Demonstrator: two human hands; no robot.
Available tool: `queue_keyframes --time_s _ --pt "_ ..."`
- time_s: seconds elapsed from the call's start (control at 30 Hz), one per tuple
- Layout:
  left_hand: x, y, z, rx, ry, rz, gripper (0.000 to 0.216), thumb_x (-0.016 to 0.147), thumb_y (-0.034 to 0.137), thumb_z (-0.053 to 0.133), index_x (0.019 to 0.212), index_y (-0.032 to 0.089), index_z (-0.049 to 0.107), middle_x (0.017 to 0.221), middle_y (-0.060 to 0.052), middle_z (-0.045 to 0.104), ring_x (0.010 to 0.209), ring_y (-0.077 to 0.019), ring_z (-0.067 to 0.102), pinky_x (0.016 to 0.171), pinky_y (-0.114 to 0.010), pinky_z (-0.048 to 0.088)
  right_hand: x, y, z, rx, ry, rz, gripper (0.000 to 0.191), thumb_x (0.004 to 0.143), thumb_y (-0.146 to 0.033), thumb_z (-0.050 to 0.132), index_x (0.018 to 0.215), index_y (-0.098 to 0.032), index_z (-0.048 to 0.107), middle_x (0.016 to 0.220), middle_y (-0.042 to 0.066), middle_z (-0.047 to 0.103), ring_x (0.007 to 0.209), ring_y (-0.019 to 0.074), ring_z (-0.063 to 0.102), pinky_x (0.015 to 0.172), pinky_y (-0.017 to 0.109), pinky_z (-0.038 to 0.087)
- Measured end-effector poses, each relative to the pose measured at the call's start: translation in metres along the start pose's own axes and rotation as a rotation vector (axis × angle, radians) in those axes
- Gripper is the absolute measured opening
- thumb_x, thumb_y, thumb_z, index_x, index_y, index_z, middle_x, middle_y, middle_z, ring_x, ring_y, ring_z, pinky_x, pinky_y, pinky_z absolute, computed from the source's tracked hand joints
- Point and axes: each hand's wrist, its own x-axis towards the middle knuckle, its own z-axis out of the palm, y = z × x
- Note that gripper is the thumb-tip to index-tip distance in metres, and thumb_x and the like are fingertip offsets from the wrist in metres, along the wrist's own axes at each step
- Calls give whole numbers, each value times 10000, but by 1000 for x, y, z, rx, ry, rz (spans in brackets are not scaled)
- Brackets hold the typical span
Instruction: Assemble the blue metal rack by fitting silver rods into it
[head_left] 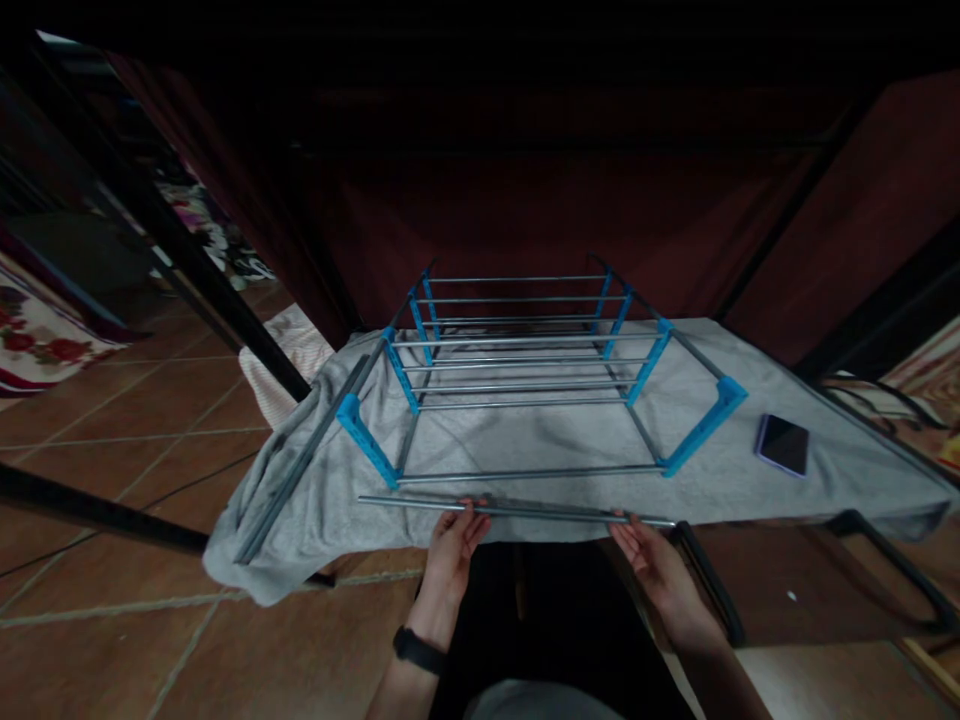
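Note:
A thin metal rod (551, 514) lies level across the front edge of the grey cloth, with both my hands on it. My left hand (452, 545) pinches it left of the middle, thumb and fingers closed. Near its right end, my right hand (651, 560) grips it between thumb and fingertips. Just beyond stands a partly built rack (525, 341) of metal bars joined by blue plastic pieces. Its front bar runs between two blue end pieces, the left one (367, 440) and the right one (705, 425), close behind the rod.
Loose metal rods (296, 472) lie slantwise on the cloth at the left. A phone (782, 445) rests on the grey cloth (322, 525) at the right. A brown chair with black armrests (787, 580) stands at the lower right. Dark posts (247, 320) rise at the left.

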Motion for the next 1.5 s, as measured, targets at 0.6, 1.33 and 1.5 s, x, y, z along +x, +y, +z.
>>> queue_keyframes --time_s 0.6,1.33,1.5 --pt "-62 -41 47 537 -329 441 433 858 561 622 1099 204 582 980 -74 711 982 -236 686 946 -421 521 -68 44 77 163 -274 432 24 840 -186 702 863 -185 694 892 38 774 872 160 742 896 306 588" --pt "-49 21 52 1117 -389 788 395 924 471 484 1184 219 644 774 -34 684 749 -218 675 744 -340 546 -55 -14 81 -44 -263 187 156 757 -193 730 905 -169 685 886 67 745 805 169 700 794 299 534" --pt "-34 22 46 1214 -437 932 324 918 363 506 1152 225 683 1139 -103 744 1081 -262 692 959 -394 539 -49 -26 78 -25 -228 112 185 728 -176 766 898 -181 693 897 58 755 797 173 705 783 305 537"
